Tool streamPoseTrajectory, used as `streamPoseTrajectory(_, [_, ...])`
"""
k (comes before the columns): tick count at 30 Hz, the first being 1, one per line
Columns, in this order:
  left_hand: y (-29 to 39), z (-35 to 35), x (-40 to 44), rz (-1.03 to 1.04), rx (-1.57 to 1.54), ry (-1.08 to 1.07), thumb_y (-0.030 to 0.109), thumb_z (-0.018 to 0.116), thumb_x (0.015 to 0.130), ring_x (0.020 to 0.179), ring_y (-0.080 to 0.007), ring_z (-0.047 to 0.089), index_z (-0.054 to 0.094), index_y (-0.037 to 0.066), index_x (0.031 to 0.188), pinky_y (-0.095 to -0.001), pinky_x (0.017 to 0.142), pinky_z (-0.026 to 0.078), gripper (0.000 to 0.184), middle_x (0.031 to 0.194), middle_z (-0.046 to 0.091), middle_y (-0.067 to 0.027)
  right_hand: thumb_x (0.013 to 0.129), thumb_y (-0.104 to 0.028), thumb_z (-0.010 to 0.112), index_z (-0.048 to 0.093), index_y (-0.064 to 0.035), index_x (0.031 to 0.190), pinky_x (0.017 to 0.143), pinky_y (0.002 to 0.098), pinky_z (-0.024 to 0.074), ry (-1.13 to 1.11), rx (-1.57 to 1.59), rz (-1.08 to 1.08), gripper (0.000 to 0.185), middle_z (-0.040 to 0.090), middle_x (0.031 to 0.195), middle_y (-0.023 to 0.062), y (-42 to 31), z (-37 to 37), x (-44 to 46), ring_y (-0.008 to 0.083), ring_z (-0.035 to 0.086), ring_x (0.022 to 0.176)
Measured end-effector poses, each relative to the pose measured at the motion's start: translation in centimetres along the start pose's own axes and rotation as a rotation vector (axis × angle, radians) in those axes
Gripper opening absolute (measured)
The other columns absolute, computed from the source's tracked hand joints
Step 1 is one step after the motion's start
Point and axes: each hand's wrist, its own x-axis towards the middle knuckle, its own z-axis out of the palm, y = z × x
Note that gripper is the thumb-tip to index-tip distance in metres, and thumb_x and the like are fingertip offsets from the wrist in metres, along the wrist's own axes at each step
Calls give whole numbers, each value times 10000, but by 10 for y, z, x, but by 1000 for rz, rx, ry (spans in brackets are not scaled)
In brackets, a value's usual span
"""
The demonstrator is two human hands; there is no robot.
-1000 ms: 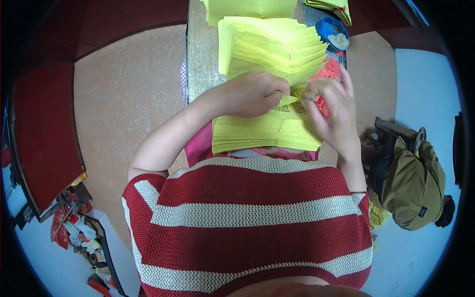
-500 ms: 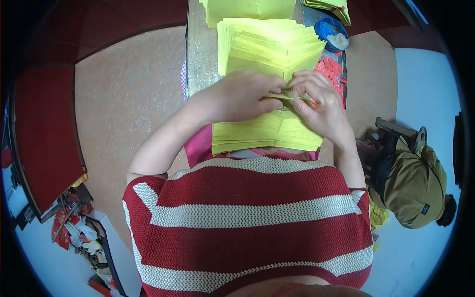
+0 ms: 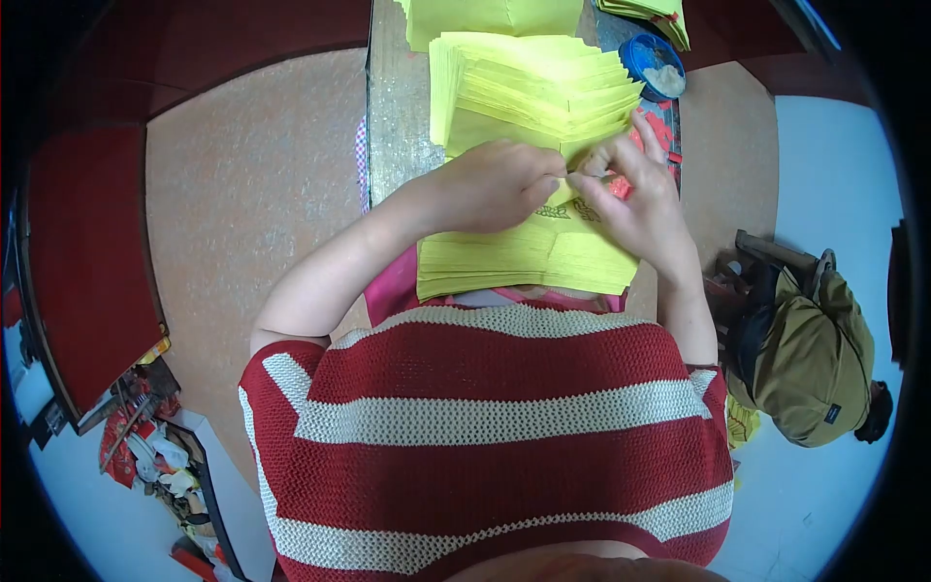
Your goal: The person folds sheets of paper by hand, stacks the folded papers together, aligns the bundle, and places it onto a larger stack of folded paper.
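Yellow paper sheets with dark printed marks (image 3: 555, 211) lie under my hands. My left hand (image 3: 499, 184) is closed, its thumb and fingers pinching a bit of the yellow paper near the middle crease. Close beside it, my right hand (image 3: 640, 194) pinches with thumb and index finger at the same spot, other fingers raised; what lies between its fingertips is too small to make out. A thick fanned stack of yellow paper (image 3: 529, 87) stands just beyond both hands, and a nearer yellow stack (image 3: 524, 262) lies at the table edge by my body.
Red paper pieces (image 3: 661, 126) lie on the table (image 3: 396, 107) at the right. A blue tub with whitish contents (image 3: 663, 81) sits at the back right, near more yellow papers (image 3: 659, 15). An olive bag (image 3: 810, 359) is at the far right, and clutter (image 3: 160, 461) at lower left.
Half a second ago both hands held a folded yellow strip. Now my left fingers have curled into a fist-like pinch, my right fingers have lifted, and the printed marks show again below.
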Motion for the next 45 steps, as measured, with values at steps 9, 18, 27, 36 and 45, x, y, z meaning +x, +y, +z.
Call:
streamPoseTrajectory(9, [8,-23,9,-35,6,227,132,599,929,749,-141,665,668,-4,969,-323,699,527,158,808,693,-96,863,-211,705,682,-52,1049,1044,481,426,-269,-34,-54,246,681,1093,149,-24,-12,-28,294,637,1081])
streamPoseTrajectory(18, [4,-3,-9,115,115,113,184,599,950,795,-251,708,663,4,1038,-353,711,549,211,936,719,-150,807,-42,696,631,-16,850,1028,476,433,-16,45,-44,82,674,915,135,-3,2,-6,303,651,1014])
streamPoseTrajectory(27, [1,-6,-1,-45,-77,-127,199,515,989,759,-273,634,662,9,1083,-389,725,490,258,797,652,-156,792,-67,679,542,-84,785,1157,551,252,-77,-92,32,138,593,703,42,-15,-7,-14,230,653,741])
streamPoseTrajectory(36, [-3,-6,4,22,-108,-55,181,535,966,746,-232,651,658,11,1024,-376,714,503,218,785,662,-148,838,-139,695,651,-84,929,1161,547,254,-32,-252,-72,115,659,920,67,-35,-25,-20,249,639,981])
streamPoseTrajectory(45, [29,-27,-14,113,29,174,154,606,937,782,-239,713,659,26,1091,-337,718,553,207,852,717,-118,815,-172,727,714,-78,858,1163,540,229,-54,-131,-14,104,679,1095,106,-7,-6,-10,278,591,1169])
